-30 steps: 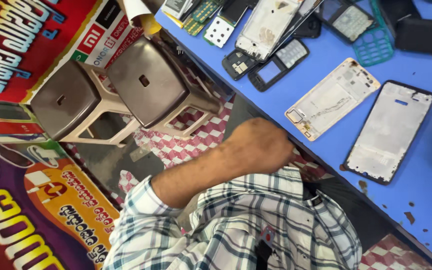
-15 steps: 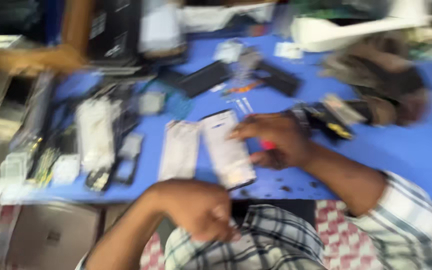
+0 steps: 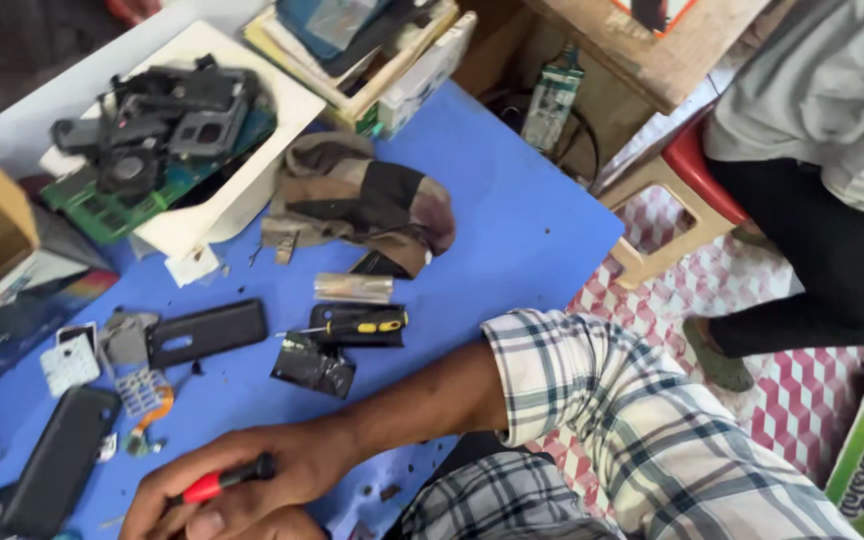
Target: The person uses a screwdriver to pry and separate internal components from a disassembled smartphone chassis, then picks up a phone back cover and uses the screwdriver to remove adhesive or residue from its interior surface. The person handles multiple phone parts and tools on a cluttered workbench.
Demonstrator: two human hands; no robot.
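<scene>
White tray [image 3: 242, 190] of black phone parts [image 3: 167, 115]

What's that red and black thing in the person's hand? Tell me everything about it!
It looks like a small screwdriver with a red handle and a black end piece, probably plastic. Only a short stretch shows; the rest, including any metal tip, is hidden inside the hand. It lies nearly flat, tilted up slightly to the right. The right hand wraps around it, fingers curled over the red part, at the bottom of the picture just above the blue table. Whether the other hand touches it cannot be told.
</scene>
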